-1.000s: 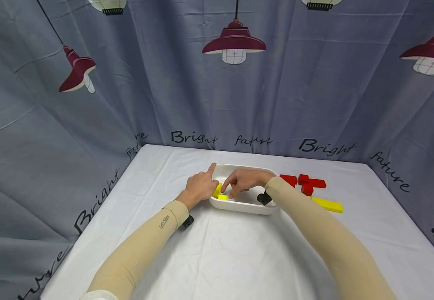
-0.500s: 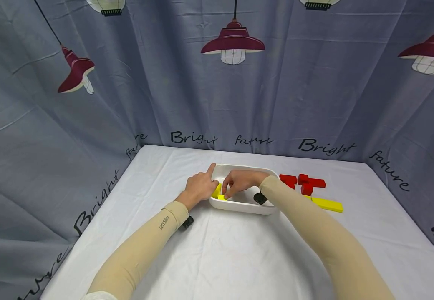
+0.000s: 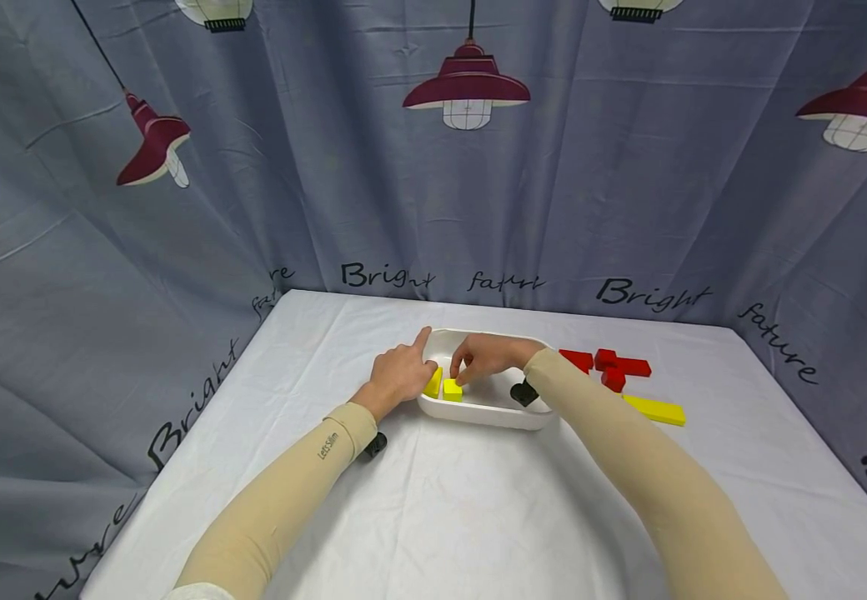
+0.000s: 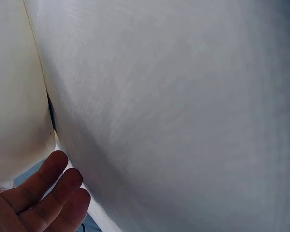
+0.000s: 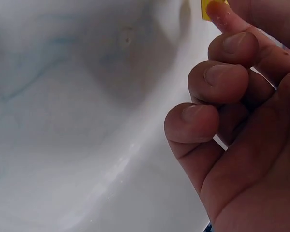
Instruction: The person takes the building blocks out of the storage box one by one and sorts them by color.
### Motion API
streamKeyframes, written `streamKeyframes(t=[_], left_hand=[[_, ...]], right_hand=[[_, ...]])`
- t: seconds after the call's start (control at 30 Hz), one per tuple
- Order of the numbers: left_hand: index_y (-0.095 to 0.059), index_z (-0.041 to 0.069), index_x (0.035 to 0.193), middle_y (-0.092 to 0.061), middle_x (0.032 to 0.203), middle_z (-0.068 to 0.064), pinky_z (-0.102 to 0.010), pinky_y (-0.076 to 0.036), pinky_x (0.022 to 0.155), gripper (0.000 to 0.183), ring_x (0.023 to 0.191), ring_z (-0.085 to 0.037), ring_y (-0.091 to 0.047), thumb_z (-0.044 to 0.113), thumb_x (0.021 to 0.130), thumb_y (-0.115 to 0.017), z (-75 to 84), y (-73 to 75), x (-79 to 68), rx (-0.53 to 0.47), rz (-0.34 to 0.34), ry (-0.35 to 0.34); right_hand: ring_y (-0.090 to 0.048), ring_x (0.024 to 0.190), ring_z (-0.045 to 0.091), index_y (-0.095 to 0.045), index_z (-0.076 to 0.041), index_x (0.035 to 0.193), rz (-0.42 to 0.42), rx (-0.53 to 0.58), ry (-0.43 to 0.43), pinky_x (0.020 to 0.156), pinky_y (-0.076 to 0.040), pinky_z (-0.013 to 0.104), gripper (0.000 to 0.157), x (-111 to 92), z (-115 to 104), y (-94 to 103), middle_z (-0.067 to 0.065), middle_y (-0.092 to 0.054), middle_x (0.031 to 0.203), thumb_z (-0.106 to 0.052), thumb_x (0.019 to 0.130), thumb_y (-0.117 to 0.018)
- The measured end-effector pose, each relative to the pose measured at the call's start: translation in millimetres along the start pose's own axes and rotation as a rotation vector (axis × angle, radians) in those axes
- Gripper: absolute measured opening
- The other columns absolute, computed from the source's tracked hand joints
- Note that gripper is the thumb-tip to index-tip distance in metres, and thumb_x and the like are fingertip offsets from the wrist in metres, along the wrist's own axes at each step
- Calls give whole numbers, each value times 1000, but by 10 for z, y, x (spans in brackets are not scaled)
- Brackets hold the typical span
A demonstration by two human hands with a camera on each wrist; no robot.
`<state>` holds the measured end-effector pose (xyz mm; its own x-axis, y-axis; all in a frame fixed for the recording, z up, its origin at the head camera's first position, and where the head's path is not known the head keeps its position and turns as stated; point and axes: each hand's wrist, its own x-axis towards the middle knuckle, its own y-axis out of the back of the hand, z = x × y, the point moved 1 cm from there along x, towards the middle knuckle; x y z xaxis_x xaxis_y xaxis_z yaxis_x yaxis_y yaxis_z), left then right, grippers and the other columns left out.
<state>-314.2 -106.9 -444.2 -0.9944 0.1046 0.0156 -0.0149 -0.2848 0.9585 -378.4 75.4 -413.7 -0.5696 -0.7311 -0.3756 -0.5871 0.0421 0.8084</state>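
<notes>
A white oval-cornered plastic tub (image 3: 489, 415) stands on the table. My left hand (image 3: 400, 372) holds its left end, thumb over the rim and index finger stretched along it; in the left wrist view its other fingers (image 4: 58, 176) lie beside the tub's outer wall. Inside, near that thumb, is a yellow block (image 3: 433, 382). Reaching in from the right, my right hand (image 3: 488, 355) pinches a small yellow block (image 3: 452, 391) between thumb and index finger. Only a corner of this yellow block (image 5: 205, 10) shows in the right wrist view, where the other fingers are curled.
Right of the tub lie several red blocks (image 3: 621, 365) and a long yellow block (image 3: 654, 409), partly behind the right sleeve (image 3: 628, 450). A white cloth covers the table (image 3: 448, 508). A printed curtain (image 3: 373, 183) hangs behind it.
My right fingers have come down on the small yellow block, closed on it and drawn it slightly up and right, apart from the other one. The left hand keeps its place.
</notes>
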Motion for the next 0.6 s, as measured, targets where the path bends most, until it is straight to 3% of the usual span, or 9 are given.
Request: streamKeyframes(t=[0.33, 0.6], left_hand=[[-23, 24, 161, -73, 105, -15, -46, -54, 72, 67, 83, -29, -68, 41, 99, -45, 2, 3, -5, 1, -2, -5], [-23, 24, 161, -73, 103, -15, -45, -54, 71, 67, 80, -28, -67, 41, 99, -46, 2, 1, 3, 3, -2, -6]], right_hand=[[-53, 76, 13, -75, -21, 108, 17, 51, -21, 69, -43, 28, 22, -34, 24, -1, -1, -64, 86, -30, 88, -76], [-50, 72, 13, -73, -21, 103, 32, 12, -53, 65, -40, 27, 29, -48, -6, -37, -2, -60, 79, -30, 78, -85]])
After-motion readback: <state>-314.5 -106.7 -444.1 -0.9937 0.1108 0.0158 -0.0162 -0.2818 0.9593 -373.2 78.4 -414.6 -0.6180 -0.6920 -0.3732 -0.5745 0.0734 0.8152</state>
